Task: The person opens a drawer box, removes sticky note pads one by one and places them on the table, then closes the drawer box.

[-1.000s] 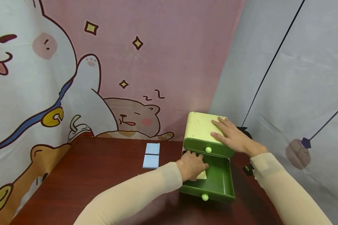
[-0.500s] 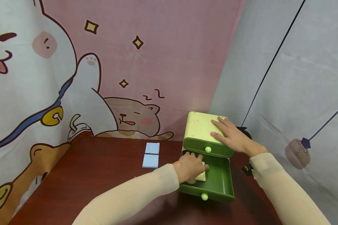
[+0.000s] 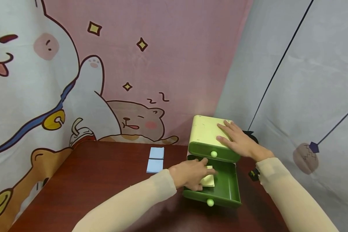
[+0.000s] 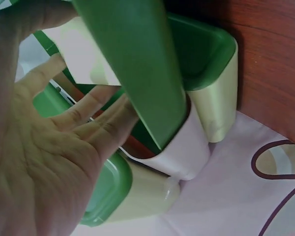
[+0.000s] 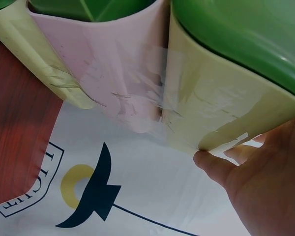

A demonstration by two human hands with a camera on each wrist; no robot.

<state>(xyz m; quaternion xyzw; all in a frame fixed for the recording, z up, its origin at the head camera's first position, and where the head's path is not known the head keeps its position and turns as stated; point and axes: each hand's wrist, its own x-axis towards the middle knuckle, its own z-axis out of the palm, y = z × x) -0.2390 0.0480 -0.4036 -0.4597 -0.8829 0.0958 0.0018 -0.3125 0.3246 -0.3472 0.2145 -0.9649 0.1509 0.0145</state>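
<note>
- The left hand (image 3: 189, 174) is inside the open drawer (image 3: 226, 187), its fingers spread beside and partly over the yellow pad (image 3: 207, 182); whether a fingertip or the thumb touches the pad cannot be told.
- The yellow pad lies in the drawer's left-middle part, behind the front wall, its right edge well apart from the right wall; green floor shows between them.
- The drawer juts forward from under the cabinet's top tier; its round knob (image 3: 210, 202) sits on the front face.
- The right hand (image 3: 237, 138) rests with fingers spread on the cabinet (image 3: 204, 130), by the top's right edge; the right wrist view shows fingertips at the shell's rear edge.
- The top drawer front (image 3: 200, 149), with its own knob (image 3: 214, 154), sits flush with the shell, directly above the opening.
- 2 blue pads (image 3: 155, 166) lie in line on the tabletop (image 3: 110, 174); brown surface stretches between them and the cabinet's left side.
</note>
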